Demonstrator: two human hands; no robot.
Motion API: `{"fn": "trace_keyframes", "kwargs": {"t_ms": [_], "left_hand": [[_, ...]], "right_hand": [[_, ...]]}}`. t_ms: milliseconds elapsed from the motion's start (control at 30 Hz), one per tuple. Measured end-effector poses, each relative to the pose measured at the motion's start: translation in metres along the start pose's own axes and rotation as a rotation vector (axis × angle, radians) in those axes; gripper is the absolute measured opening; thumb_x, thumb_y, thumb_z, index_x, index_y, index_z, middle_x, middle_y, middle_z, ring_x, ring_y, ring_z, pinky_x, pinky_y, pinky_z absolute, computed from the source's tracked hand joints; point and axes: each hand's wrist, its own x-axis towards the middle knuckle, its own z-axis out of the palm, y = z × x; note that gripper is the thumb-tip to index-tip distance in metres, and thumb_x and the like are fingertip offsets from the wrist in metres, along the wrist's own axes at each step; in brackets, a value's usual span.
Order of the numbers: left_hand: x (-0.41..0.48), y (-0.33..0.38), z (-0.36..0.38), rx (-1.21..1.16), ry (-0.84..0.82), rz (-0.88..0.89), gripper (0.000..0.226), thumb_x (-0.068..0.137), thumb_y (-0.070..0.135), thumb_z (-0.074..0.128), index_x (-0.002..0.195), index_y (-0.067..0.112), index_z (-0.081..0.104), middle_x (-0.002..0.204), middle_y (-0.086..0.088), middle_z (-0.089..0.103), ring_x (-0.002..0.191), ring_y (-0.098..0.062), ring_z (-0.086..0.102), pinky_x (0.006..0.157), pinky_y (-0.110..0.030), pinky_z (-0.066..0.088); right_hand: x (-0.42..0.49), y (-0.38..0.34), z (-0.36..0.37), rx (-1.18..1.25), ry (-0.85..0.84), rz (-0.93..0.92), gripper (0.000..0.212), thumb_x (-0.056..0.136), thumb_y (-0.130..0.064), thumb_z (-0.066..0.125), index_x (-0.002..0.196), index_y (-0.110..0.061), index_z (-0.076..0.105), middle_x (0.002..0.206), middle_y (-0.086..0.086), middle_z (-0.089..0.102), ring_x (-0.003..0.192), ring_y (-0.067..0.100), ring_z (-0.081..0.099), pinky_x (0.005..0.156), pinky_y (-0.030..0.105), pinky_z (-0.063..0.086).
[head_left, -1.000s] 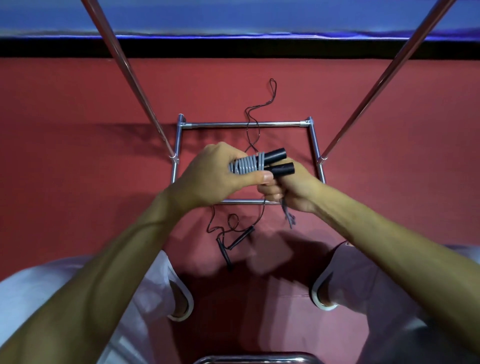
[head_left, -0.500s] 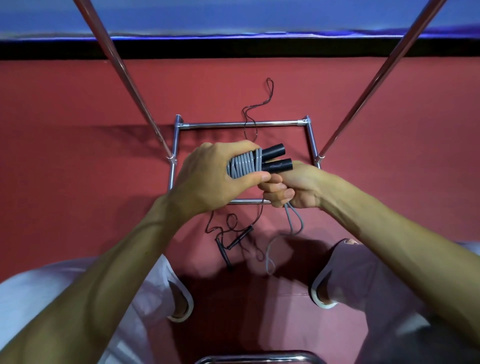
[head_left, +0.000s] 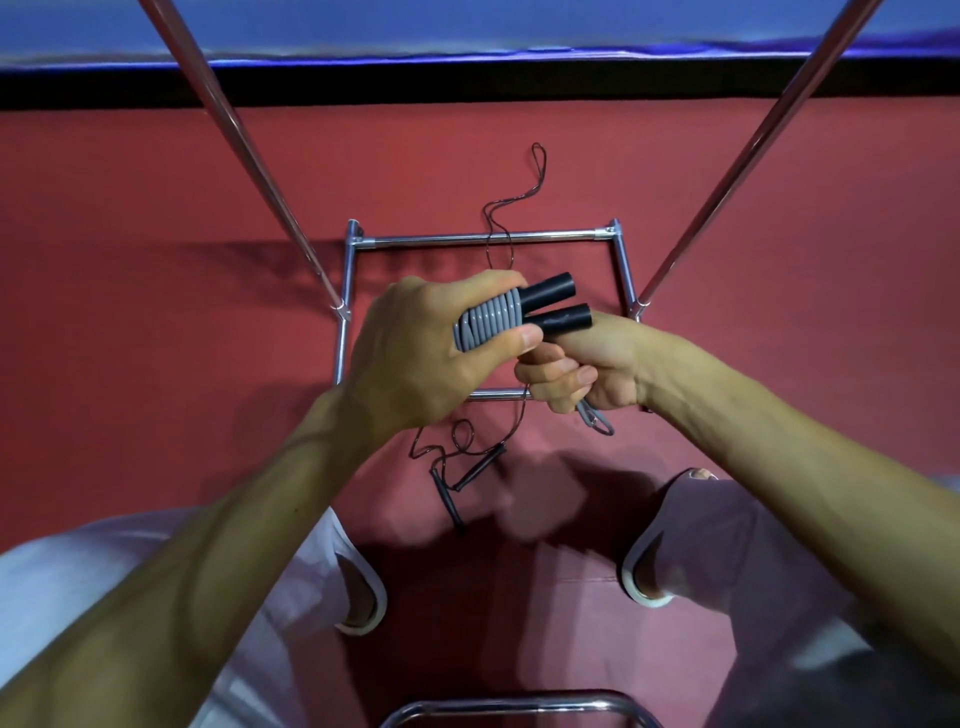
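Red floor (head_left: 156, 312) fills most of the view, flat and matte. A black strip (head_left: 467, 85) runs along its far edge, with a blue band (head_left: 467, 26) above that. On the floor stands a chrome frame (head_left: 483, 239), a rectangle of tubes, and two slanted chrome poles (head_left: 244, 140) rise from its sides out of the top of the view. A chrome tube (head_left: 509, 709) curves along the bottom edge. We note a jump rope (head_left: 488, 325) held in the air above the frame, its gray cord wound in tight turns round two black handles (head_left: 548, 293) that stick out to the right, side by side. The left hand (head_left: 415, 358) grips the coil: fingers clamped over its far side, thumb pressed along the near edge. The right hand (head_left: 597, 364) sits just beside it and under the nearer handle, fingers curled tight on the cord's free end, which shows as a small gray loop (head_left: 597, 421) below the fist. A second rope (head_left: 470, 470), thin and black, lies loose on the floor, trailing through the frame. The left palm hides the handles' other ends, and we cannot tell how the free end passes through the right fist. White shorts (head_left: 78, 597) are cut off at the lower corners.
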Motion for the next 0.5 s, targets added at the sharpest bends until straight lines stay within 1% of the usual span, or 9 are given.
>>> {"fn": "trace_keyframes", "kwargs": {"t_ms": [100,200,267,300,367,400,433,467,500], "left_hand": [[0.002,-0.001,0.003,-0.019,0.014,-0.033,0.036,0.09,0.051,0.066,0.114,0.025,0.071,0.067,-0.001,0.059,0.059,-0.026,0.054,0.063,-0.04,0.05],[0.002,0.001,0.006,-0.02,0.012,-0.061,0.034,0.091,0.05,0.066,0.113,0.025,0.071,0.068,0.0,0.06,0.06,-0.026,0.055,0.064,-0.041,0.051],[0.004,-0.001,0.006,-0.033,0.019,-0.111,0.03,0.09,0.05,0.066,0.107,0.026,0.07,0.068,0.0,0.06,0.062,-0.026,0.055,0.063,-0.042,0.05],[0.005,-0.004,0.006,-0.044,0.024,-0.151,0.028,0.09,0.05,0.067,0.103,0.025,0.069,0.067,-0.001,0.058,0.061,-0.027,0.054,0.062,-0.043,0.05],[0.01,-0.007,0.005,-0.113,0.056,-0.253,0.028,0.089,0.047,0.069,0.097,0.02,0.07,0.065,-0.003,0.058,0.057,-0.028,0.055,0.057,-0.043,0.051],[0.012,-0.007,0.002,-0.195,0.086,-0.315,0.027,0.088,0.044,0.071,0.098,0.019,0.073,0.065,-0.004,0.061,0.052,-0.026,0.056,0.052,-0.041,0.051],[0.014,-0.007,-0.003,-0.297,0.112,-0.38,0.023,0.089,0.038,0.072,0.098,0.017,0.076,0.065,-0.006,0.062,0.046,-0.021,0.054,0.046,-0.034,0.048],[0.015,-0.006,-0.008,-0.403,0.119,-0.453,0.023,0.092,0.031,0.072,0.099,0.011,0.076,0.063,-0.007,0.06,0.041,-0.016,0.05,0.04,-0.027,0.042],[0.016,-0.006,-0.011,-0.494,0.105,-0.528,0.024,0.095,0.027,0.07,0.099,0.004,0.075,0.06,-0.009,0.055,0.036,-0.013,0.045,0.036,-0.021,0.034]], "right_hand": [[0.0,0.0,0.003,0.027,0.065,-0.003,0.051,0.097,-0.01,0.027,0.05,-0.021,0.041,0.048,-0.007,0.025,0.035,0.004,0.019,0.041,0.019,0.011],[0.003,0.003,0.007,0.072,0.101,0.011,0.045,0.098,-0.014,0.028,0.055,-0.02,0.043,0.051,-0.006,0.027,0.039,0.004,0.022,0.043,0.019,0.013],[0.006,0.003,0.011,0.053,0.167,0.002,0.041,0.102,-0.023,0.033,0.063,-0.019,0.047,0.054,-0.006,0.031,0.043,0.006,0.025,0.043,0.018,0.018],[0.007,0.003,0.011,0.028,0.234,-0.016,0.042,0.104,-0.03,0.036,0.067,-0.018,0.051,0.055,-0.005,0.035,0.044,0.008,0.029,0.043,0.019,0.021],[0.007,0.003,0.009,-0.061,0.425,-0.126,0.041,0.107,-0.035,0.041,0.077,-0.014,0.058,0.06,0.0,0.049,0.042,0.011,0.038,0.043,0.022,0.029],[0.005,0.003,0.007,-0.13,0.511,-0.23,0.036,0.108,-0.032,0.043,0.082,-0.013,0.06,0.065,0.005,0.056,0.041,0.013,0.043,0.044,0.023,0.032],[0.003,0.004,0.004,-0.227,0.568,-0.347,0.029,0.107,-0.028,0.047,0.086,-0.012,0.06,0.07,0.008,0.06,0.042,0.015,0.046,0.046,0.024,0.036],[0.0,0.005,0.001,-0.348,0.604,-0.464,0.022,0.104,-0.024,0.053,0.087,-0.011,0.06,0.074,0.008,0.063,0.045,0.014,0.049,0.048,0.026,0.039],[-0.003,0.005,-0.002,-0.479,0.641,-0.573,0.017,0.099,-0.024,0.061,0.087,-0.012,0.061,0.075,0.004,0.065,0.049,0.012,0.05,0.051,0.026,0.041]]}}
